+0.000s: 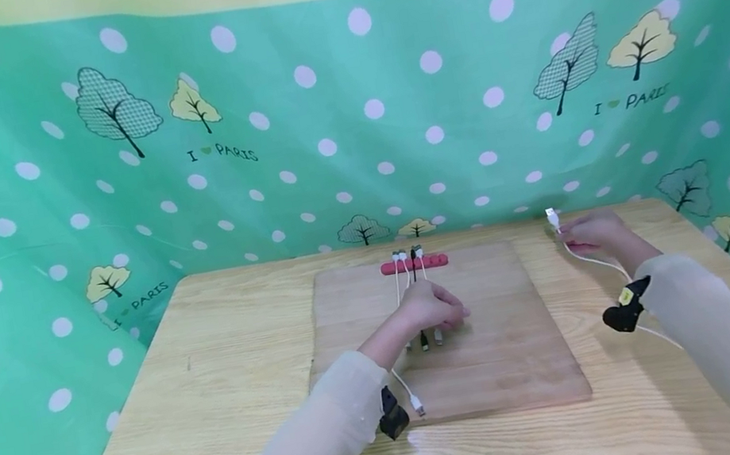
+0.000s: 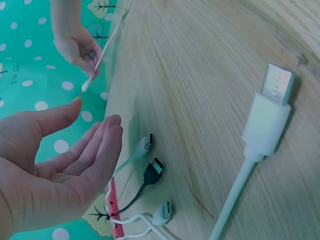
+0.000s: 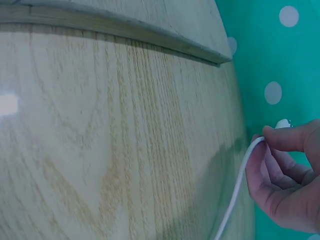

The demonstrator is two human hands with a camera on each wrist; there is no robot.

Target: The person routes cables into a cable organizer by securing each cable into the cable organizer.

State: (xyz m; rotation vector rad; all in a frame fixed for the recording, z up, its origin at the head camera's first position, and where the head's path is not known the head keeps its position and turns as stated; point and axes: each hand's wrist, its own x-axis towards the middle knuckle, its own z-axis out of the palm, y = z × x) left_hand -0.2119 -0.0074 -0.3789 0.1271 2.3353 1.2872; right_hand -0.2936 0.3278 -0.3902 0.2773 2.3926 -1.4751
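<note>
My right hand pinches a white USB cable just below its plug, above the table's right side. In the right wrist view, thumb and fingertips grip the cord. My left hand hovers over the wooden board, its fingers loosely bent and holding nothing. A red cable holder lies along the board's far edge with several cables in it. Near the left hand are a black plug, white plugs and, closer to the camera, a white USB plug.
The wooden board lies on a pale wood table, its raised edge showing in the right wrist view. A green dotted cloth hangs behind and beside the table. Black wrist cameras sit on both sleeves.
</note>
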